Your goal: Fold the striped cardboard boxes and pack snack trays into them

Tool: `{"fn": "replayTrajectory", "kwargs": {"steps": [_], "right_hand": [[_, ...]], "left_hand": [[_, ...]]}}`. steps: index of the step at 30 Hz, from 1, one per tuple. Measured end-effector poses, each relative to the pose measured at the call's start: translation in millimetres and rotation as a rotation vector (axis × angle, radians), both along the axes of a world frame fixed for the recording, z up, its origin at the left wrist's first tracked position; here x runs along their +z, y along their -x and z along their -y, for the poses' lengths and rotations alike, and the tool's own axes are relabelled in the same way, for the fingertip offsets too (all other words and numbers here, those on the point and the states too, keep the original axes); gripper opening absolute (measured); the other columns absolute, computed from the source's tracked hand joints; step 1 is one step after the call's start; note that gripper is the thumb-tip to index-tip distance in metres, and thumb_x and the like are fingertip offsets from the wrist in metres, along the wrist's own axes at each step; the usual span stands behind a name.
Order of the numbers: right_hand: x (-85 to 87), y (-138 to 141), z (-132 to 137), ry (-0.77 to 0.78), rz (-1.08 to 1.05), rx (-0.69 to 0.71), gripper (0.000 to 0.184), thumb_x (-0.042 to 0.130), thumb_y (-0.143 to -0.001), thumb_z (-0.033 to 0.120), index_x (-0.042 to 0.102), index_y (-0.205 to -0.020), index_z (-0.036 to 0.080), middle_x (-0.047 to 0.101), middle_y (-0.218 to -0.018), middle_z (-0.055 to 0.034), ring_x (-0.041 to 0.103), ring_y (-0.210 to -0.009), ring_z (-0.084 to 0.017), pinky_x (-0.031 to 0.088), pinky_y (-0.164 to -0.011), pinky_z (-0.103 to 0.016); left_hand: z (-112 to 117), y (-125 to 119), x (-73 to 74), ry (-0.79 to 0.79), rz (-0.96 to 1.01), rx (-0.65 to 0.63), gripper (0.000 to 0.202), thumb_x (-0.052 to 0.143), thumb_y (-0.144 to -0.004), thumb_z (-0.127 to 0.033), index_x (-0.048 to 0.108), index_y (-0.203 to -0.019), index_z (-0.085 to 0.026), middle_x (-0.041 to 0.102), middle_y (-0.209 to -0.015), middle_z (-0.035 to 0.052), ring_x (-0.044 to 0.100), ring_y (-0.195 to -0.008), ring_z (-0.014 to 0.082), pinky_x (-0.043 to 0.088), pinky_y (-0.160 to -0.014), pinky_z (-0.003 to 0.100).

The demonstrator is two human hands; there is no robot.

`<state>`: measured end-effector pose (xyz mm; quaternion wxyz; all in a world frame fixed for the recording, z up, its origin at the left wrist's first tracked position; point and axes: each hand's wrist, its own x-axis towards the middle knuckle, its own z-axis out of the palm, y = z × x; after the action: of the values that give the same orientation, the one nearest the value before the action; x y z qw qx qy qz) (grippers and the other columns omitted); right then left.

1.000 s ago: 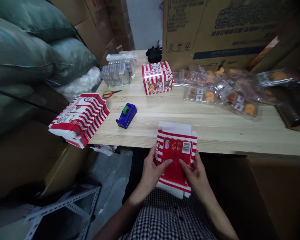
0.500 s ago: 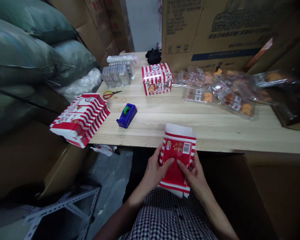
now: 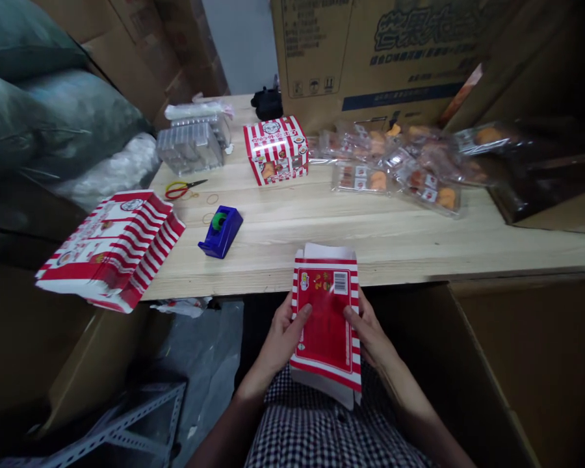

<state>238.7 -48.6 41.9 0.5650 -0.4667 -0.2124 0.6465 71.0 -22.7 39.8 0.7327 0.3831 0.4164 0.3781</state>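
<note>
I hold a flat red-and-white striped carton (image 3: 327, 325) above my lap, just in front of the wooden table's near edge (image 3: 409, 270). My left hand (image 3: 281, 335) grips its left side with the thumb on the red panel. My right hand (image 3: 368, 331) grips the right side, thumb also on the front. A barcode and small pictures show near the carton's top. A stack of the same flat cartons (image 3: 112, 247) lies over the table's left corner. One assembled striped box (image 3: 276, 149) stands at the back of the table.
A blue tape dispenser (image 3: 220, 231), red-handled scissors (image 3: 182, 188) and rubber bands lie at the left. Clear plastic trays (image 3: 192, 143) stand at the back left. Wrapped snack packs (image 3: 400, 162) spread across the back right. Large cardboard boxes (image 3: 370, 52) rise behind; an open carton (image 3: 517, 370) is at my right.
The view has shifted so everything sits further left. The carton in my hands has narrowed as its sides were pushed together, and my thumbs moved outward to its edges.
</note>
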Motion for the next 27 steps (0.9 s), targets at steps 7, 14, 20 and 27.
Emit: {"fn": "replayTrajectory", "kwargs": {"steps": [7, 14, 20, 27], "right_hand": [[-18.6, -4.6, -7.8, -0.029, 0.022, 0.003, 0.080, 0.086, -0.073, 0.033, 0.047, -0.143, 0.033, 0.075, -0.120, -0.0037, 0.074, -0.101, -0.027, 0.060, -0.090, -0.045], [-33.6, 1.2, 3.7, -0.023, 0.026, 0.029, 0.082, 0.086, -0.073, 0.028, 0.044, -0.144, 0.033, 0.075, -0.120, -0.0036, 0.074, -0.101, -0.025, 0.061, -0.087, -0.042], [-42.3, 0.3, 16.8, -0.013, 0.095, 0.072, 0.056, 0.088, -0.070, 0.026, 0.061, -0.119, 0.029, 0.077, -0.109, -0.0012, 0.074, -0.097, -0.024, 0.061, -0.083, -0.037], [-38.8, 0.7, 19.1, -0.039, 0.241, 0.095, 0.056, 0.090, -0.068, 0.027, 0.061, -0.116, 0.028, 0.076, -0.109, -0.0017, 0.073, -0.098, -0.026, 0.060, -0.086, -0.039]], "left_hand": [[1.0, 4.9, 2.5, 0.024, 0.078, -0.012, 0.054, 0.064, -0.092, -0.037, 0.049, -0.143, -0.026, 0.063, -0.138, 0.0113, 0.065, -0.120, 0.0280, 0.054, -0.099, 0.040], [-23.0, 19.2, -12.7, -0.211, -0.002, 0.239, 0.063, 0.077, -0.081, -0.024, 0.053, -0.139, -0.025, 0.066, -0.131, 0.0096, 0.067, -0.110, 0.0202, 0.052, -0.097, 0.033], [-27.3, 29.0, -8.5, -0.245, -0.021, 0.162, 0.045, 0.073, -0.085, -0.024, 0.063, -0.129, -0.022, 0.074, -0.107, 0.0067, 0.068, -0.099, 0.0187, 0.053, -0.089, 0.029], [-26.5, 32.5, -3.0, -0.229, -0.095, 0.130, 0.034, 0.073, -0.085, -0.026, 0.067, -0.118, -0.021, 0.071, -0.090, 0.0030, 0.066, -0.085, 0.0153, 0.052, -0.079, 0.025]]}}
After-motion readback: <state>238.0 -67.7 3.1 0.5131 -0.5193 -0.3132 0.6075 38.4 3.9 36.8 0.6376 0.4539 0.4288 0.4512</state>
